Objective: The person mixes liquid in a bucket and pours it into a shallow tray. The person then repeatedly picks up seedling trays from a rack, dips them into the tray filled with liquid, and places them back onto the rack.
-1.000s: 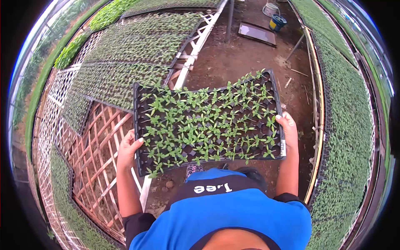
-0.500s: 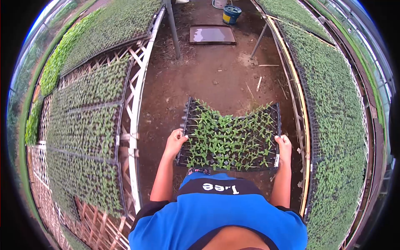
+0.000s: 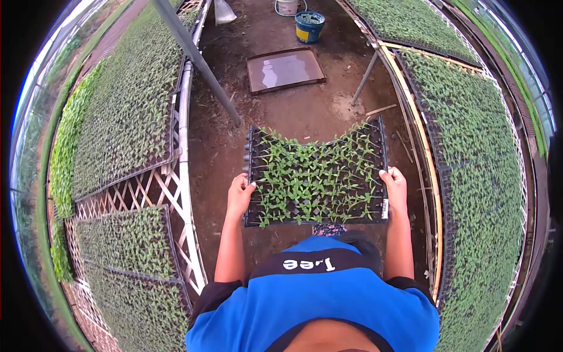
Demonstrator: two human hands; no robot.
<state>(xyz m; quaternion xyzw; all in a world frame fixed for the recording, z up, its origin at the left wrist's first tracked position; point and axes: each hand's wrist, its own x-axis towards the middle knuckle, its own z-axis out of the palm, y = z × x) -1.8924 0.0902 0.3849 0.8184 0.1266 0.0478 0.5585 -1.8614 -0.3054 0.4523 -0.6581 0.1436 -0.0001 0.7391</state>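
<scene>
A black seedling tray point(image 3: 316, 176) full of small green plants is held out in front of my body, bending down slightly in the middle. My left hand point(image 3: 239, 196) is closed round its left edge, the thumb on top. On the opposite edge, near a white label point(image 3: 385, 209), my right hand point(image 3: 395, 186) grips the tray the same way. The fingers under both edges are partly hidden.
Seedling trays cover the lattice bench point(image 3: 126, 196) on the left and the bench point(image 3: 469, 146) on the right. Ahead on the dirt path lie a shallow water-filled tray point(image 3: 285, 70) and a blue bucket point(image 3: 309, 29). A slanting grey post point(image 3: 199, 61) stands at the left bench.
The water-filled tray and bucket appear nearer and lower, and the benches have shifted in view as I moved forward. The held tray sits slightly higher and further left, still in both hands.
</scene>
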